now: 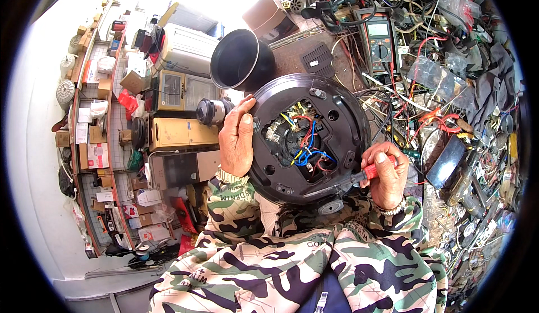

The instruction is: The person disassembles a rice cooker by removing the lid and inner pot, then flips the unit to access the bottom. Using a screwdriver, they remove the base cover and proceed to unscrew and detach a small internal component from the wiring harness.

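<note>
An upturned black rice cooker body [342,127] lies in front of me, its underside facing up. Through an opening in its base show a small circuit board [300,110] and blue, red and yellow wires [306,154]. My left hand [237,141] grips the cooker's left side, thumb over the rim. In my right hand [388,178], at the lower right rim, is a red-handled screwdriver [375,170]. Its shaft points left toward the base; where the tip sits is hard to make out. A black inner pot [236,60] lies tilted beyond the cooker.
A multimeter [380,46] lies at the far right, among tangled cables. A smartphone [447,162], red-handled pliers [441,121] and many loose parts crowd the right side. A black vented plate [318,60] rests behind the cooker. Left stand a jar-like container [213,112], cabinets and loaded shelves [101,172].
</note>
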